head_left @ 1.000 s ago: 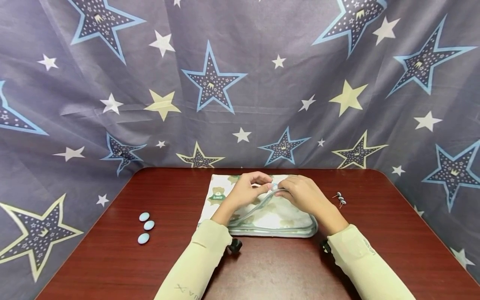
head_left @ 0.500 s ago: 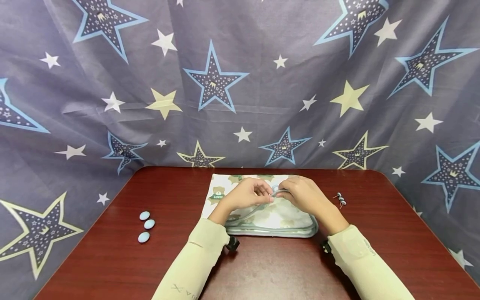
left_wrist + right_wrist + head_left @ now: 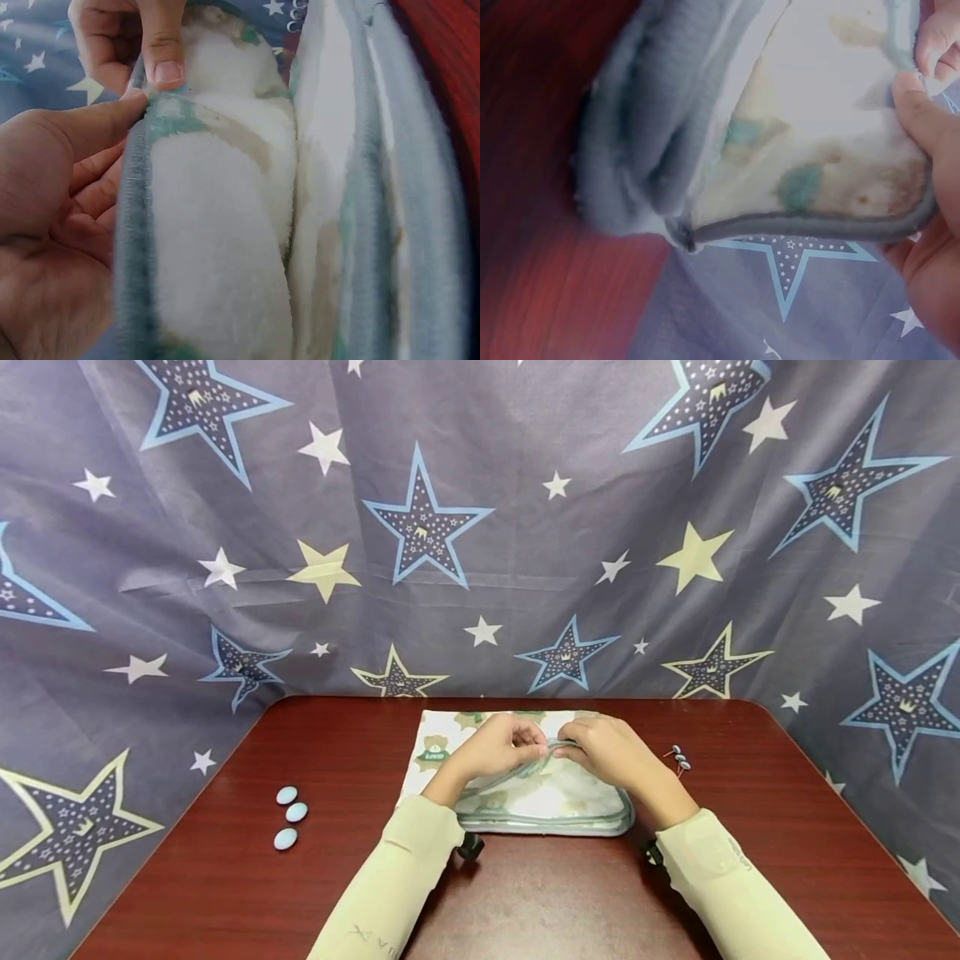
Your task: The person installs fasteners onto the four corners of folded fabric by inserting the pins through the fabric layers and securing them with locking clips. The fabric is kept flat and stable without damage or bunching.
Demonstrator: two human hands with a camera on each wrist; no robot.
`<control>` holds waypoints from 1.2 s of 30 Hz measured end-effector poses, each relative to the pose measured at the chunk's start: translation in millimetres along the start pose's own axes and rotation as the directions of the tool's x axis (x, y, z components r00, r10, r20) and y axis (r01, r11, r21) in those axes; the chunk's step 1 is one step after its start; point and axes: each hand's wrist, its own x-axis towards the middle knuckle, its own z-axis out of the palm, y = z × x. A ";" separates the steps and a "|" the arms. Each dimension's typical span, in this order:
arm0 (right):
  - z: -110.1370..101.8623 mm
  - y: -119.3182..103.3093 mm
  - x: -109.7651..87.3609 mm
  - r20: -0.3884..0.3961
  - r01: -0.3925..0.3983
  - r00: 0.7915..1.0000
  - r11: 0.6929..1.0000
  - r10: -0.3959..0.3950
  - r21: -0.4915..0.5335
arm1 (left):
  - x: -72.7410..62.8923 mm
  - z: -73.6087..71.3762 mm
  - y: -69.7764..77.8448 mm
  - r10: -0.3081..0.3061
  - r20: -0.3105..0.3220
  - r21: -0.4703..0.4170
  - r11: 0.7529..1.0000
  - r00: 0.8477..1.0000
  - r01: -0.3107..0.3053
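between the fingers (image 3: 105,124), blanket edge (image 3: 135,202)

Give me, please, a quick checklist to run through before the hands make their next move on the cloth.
1. Left hand pinches the folded cloth by its edging: ok.
2. Right hand pinches the edging too: ok.
3. Lower layers lie on the table: ok.
4. Three pale blue discs apart from the cloth, to its left: ok.
5. Three pins apart from it, to its right: ok.
6. Nothing small held between the hands: cannot tell; fingers hide that spot.
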 end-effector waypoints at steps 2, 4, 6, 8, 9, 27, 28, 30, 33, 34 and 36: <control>0.6 1.6 -0.7 -0.014 -0.011 1.000 1.000 0.010 -0.011 | 3.0 -1.7 -2.0 -0.009 -0.002 -0.023 1.000 1.000 0.009; 0.0 3.5 -1.2 -0.025 -0.033 0.999 0.999 0.033 -0.020 | 5.9 -3.5 -6.7 -0.033 -0.022 -0.062 0.998 0.999 0.031; -2.5 5.8 -1.4 -0.036 -0.062 0.998 0.998 0.060 -0.033 | 8.3 -5.3 -11.2 -0.072 -0.060 -0.102 0.993 0.996 0.066; -6.4 8.8 -1.4 -0.040 -0.099 0.994 0.995 0.098 -0.033 | 9.7 -6.9 -17.2 -0.126 -0.118 -0.153 0.982 0.985 0.108; -8.8 10.2 -1.3 -0.037 -0.119 0.992 0.992 0.118 -0.035 | 10.1 -7.4 -21.2 -0.158 -0.150 -0.184 0.974 0.976 0.129; -40.5 40.5 -20.7 0.094 -0.292 0.953 0.956 0.290 0.017 | -1.7 -24.1 -70.9 -0.593 -0.388 -0.718 0.674 0.706 0.172; -41.5 42.2 -23.0 0.109 -0.297 0.949 0.955 0.294 0.012 | -2.5 -24.3 -72.9 -0.613 -0.377 -0.735 0.654 0.694 0.178; -43.5 45.8 -27.7 0.133 -0.305 0.944 0.952 0.303 0.002 | -4.4 -24.5 -76.4 -0.653 -0.353 -0.764 0.615 0.670 0.197; -46.5 52.1 -35.3 0.174 -0.312 0.935 0.950 0.309 -0.010 | -7.8 -24.1 -81.1 -0.702 -0.304 -0.807 0.550 0.645 0.218; -47.6 54.3 -38.2 0.188 -0.315 0.931 0.949 0.312 -0.015 | -8.8 -24.1 -81.7 -0.714 -0.295 -0.813 0.537 0.635 0.226; -49.4 59.0 -44.1 0.219 -0.321 0.922 0.947 0.319 -0.029 | -11.6 -24.6 -82.1 -0.728 -0.285 -0.801 0.538 0.624 0.263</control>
